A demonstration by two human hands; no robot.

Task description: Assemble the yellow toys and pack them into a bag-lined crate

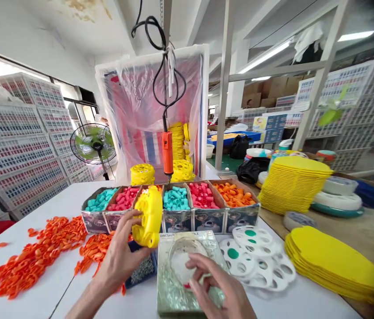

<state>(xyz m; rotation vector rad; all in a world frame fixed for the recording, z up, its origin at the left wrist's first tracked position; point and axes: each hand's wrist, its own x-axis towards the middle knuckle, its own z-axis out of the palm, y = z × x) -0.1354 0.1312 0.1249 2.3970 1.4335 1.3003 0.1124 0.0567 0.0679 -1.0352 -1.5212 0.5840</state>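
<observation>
"DINOSAUR" on the box (187, 270)

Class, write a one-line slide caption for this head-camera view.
Left hand holds a yellow plastic shell while the right hand touches a taped box, before trays of coloured caps.

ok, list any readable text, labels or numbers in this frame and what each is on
"DINOSAUR...": partly legible print on the top edge of the flat box under the right hand; the rest of that line is blurred.
Cardboard trays of coloured parts: printed fronts, too blurred to read.
Blue sign in the background: too small to read.
Yellow housing in the left hand: no text visible.
</observation>
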